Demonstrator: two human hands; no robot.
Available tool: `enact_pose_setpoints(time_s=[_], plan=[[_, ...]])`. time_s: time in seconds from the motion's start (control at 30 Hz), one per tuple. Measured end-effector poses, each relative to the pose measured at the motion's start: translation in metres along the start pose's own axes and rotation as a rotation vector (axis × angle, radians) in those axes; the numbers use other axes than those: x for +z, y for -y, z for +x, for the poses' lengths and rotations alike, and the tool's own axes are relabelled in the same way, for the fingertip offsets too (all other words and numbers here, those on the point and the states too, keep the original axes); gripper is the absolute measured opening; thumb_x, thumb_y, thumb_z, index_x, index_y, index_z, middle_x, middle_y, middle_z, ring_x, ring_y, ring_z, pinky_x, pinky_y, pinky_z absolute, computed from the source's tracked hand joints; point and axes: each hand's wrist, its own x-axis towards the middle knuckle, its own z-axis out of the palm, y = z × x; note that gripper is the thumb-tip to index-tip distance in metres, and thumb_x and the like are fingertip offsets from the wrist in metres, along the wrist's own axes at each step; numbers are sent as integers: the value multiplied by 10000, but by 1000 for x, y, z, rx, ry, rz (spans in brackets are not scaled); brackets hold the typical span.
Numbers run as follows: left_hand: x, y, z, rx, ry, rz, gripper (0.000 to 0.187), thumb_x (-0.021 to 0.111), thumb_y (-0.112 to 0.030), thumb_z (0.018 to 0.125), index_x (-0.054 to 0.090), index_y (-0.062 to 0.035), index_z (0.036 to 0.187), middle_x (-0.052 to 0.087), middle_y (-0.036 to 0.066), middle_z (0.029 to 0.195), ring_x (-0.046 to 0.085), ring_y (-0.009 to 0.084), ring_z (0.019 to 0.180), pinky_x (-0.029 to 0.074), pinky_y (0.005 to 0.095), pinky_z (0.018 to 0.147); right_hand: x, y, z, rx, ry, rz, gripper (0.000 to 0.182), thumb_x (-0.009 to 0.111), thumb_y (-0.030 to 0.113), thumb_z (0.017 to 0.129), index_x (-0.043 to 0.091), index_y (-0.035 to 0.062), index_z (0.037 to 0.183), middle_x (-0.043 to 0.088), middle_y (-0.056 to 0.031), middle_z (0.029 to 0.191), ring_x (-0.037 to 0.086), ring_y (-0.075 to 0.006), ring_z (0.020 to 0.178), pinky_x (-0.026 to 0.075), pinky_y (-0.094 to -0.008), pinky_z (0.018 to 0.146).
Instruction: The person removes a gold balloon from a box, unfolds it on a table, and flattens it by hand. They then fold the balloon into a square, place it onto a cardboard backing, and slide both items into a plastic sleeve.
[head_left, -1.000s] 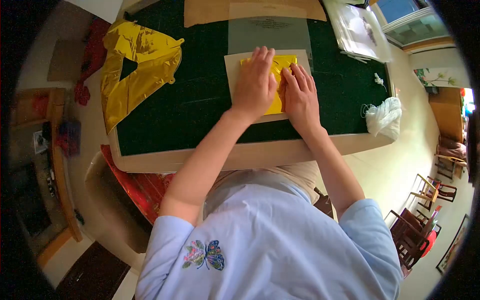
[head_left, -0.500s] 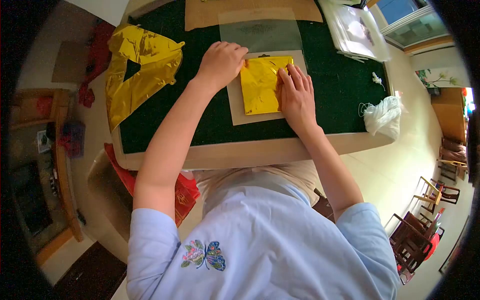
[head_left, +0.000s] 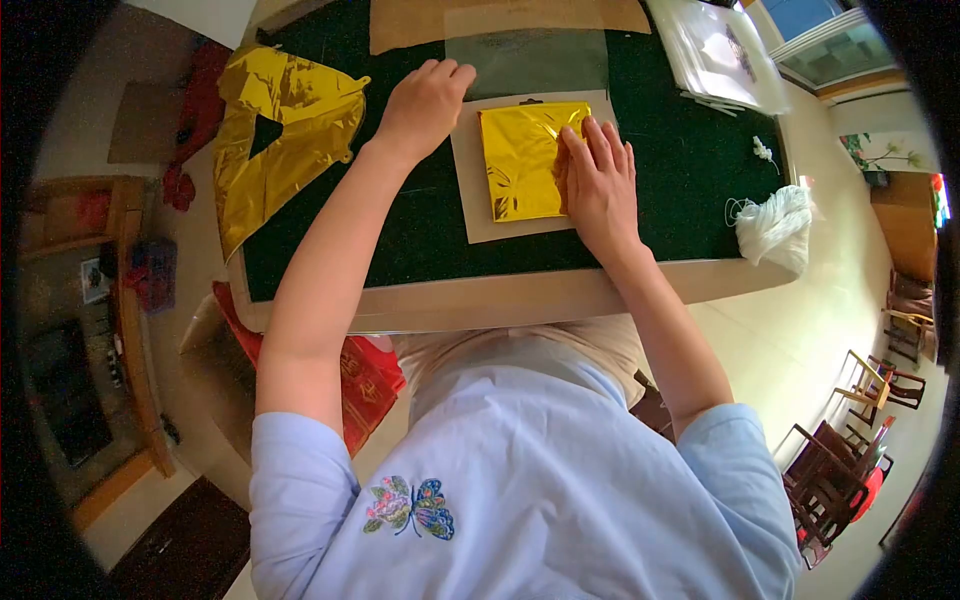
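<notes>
A folded square of shiny gold foil (head_left: 522,165) lies on a beige card (head_left: 475,215) on the dark green tabletop. My right hand (head_left: 602,190) rests flat on the foil's right edge, fingers stretched out. To the upper left of the foil, my left hand (head_left: 425,108) is raised off it with its fingers curled in. Whatever those fingers might hold is hidden. On the left of the table, a flat, uninflated gold foil balloon (head_left: 285,120) with a triangular hole and small tabs hangs partly over the edge.
Behind the card lie a clear plastic sleeve (head_left: 530,60) and a brown board (head_left: 420,25). A stack of clear plastic bags (head_left: 725,60) sits at the back right. White string (head_left: 775,228) is bundled at the right edge, near a small white piece (head_left: 763,150).
My left hand has let go of the foil's upper left corner and moved up and left. My right hand stays on the foil, whose upper left corner now shows.
</notes>
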Motion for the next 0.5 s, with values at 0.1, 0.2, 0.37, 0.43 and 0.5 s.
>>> enact_pose_setpoints(time_s=[0.1, 0.2, 0.37, 0.43, 0.5], plan=[[4, 0, -5, -13, -17, -63, 130, 583, -64, 830, 528, -64, 948, 579, 85, 909, 591, 269, 920, 518, 383, 785, 1, -2, -1, 0, -3, 3, 403, 577, 206, 887, 509, 128, 1276, 463, -182, 1344, 397, -377, 1277, 280, -530, 1079], [2, -3, -8, -1, -44, -80, 124, 580, -68, 825, 510, -71, 928, 558, 78, 888, 582, 280, 919, 513, 396, 768, 1, -1, -1, 1, -5, 5, 407, 578, 202, 882, 510, 125, 1277, 464, -183, 1342, 396, -378, 1278, 279, -528, 1080], [2, 7, -1, 13, -32, -35, 120, 554, -58, 842, 519, -70, 957, 570, 93, 917, 584, 282, 941, 511, 399, 797, 1, -1, -1, -8, -6, 8, 400, 570, 205, 887, 514, 120, 1274, 461, -188, 1349, 392, -379, 1283, 274, -524, 1084], [-2, 5, 4, -9, 76, 4, 133, 523, -47, 877, 537, -56, 1009, 599, 108, 970, 596, 265, 982, 518, 380, 839, 1, -2, 1, -4, -16, 11, 401, 571, 202, 884, 514, 119, 1272, 459, -187, 1350, 390, -377, 1286, 275, -524, 1084], [-9, 3, 4, 20, 157, 16, 135, 516, -45, 881, 537, -60, 1013, 600, 108, 977, 599, 265, 985, 518, 379, 847, 2, -2, -1, 6, -9, 15, 402, 571, 199, 884, 512, 118, 1273, 458, -187, 1350, 387, -374, 1289, 275, -523, 1084]])
